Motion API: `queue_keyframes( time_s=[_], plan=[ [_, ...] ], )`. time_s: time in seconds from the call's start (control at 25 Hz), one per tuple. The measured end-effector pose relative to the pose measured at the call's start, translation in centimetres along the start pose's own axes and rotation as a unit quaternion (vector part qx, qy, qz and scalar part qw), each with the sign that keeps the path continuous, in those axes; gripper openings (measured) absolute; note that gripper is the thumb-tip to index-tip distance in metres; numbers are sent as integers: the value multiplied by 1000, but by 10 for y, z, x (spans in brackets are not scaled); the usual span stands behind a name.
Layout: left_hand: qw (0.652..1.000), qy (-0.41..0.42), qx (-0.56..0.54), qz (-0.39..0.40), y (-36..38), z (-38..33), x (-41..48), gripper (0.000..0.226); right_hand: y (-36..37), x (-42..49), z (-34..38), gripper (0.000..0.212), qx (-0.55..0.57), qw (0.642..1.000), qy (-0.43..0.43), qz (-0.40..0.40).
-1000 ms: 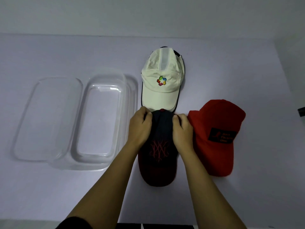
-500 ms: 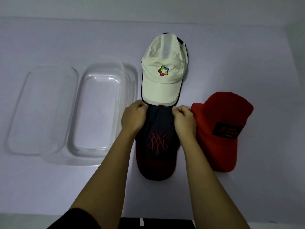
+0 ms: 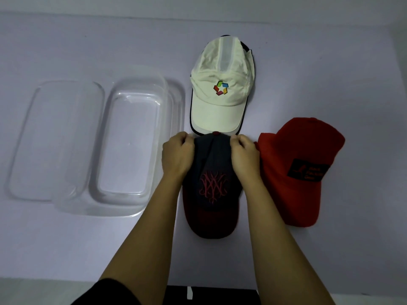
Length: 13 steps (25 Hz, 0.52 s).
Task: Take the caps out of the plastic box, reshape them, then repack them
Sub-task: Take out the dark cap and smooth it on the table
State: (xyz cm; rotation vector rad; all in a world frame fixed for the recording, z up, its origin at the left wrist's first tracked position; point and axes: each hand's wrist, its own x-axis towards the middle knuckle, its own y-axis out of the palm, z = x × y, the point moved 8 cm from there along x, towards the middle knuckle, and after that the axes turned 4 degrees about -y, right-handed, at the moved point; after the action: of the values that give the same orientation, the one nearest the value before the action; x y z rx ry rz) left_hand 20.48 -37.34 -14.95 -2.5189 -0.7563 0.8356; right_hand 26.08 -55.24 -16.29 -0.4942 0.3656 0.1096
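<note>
Head view shows both hands on the navy cap (image 3: 213, 186) with the maroon brim, which lies on the table (image 3: 330, 62) between the clear plastic box (image 3: 103, 209) and the red cap (image 3: 295, 172). The left hand (image 3: 177, 156) pinches the left side of its crown and the right hand (image 3: 246, 158) pinches the right side, fingers curled into the fabric near the top button. Over the last second very little has shifted: the hands keep the same hold at the far end of the crown, and the cap's top edge stays against the brim of the white cap (image 3: 217, 102). Most of the apparent drift looks like head movement. That suggests the reshaping of this cap is ongoing, with the crown being pulled or smoothed rather than lifted. The box holds no caps and its lid (image 3: 55, 137) lies just beside it on the left, so repacking has probably not begun.
</note>
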Motion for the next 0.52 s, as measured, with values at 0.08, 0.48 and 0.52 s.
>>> queue_keyframes(
  time_s=[0.08, 0.48, 0.52],
  plan=[
    [1000, 11, -3, 7, -1, -4, -1, 39, 2, -4, 5, 37, -17, 999, -27, 14],
    [999, 30, 12, -23, -4, 1, 0, 40, 2, -4, 1, 38, -58, 998, -32, -3],
    [999, 28, 16, -25, -4, 1, 0, 40, 3, -4, 1, 38, -71, 997, -25, -2]
  ],
)
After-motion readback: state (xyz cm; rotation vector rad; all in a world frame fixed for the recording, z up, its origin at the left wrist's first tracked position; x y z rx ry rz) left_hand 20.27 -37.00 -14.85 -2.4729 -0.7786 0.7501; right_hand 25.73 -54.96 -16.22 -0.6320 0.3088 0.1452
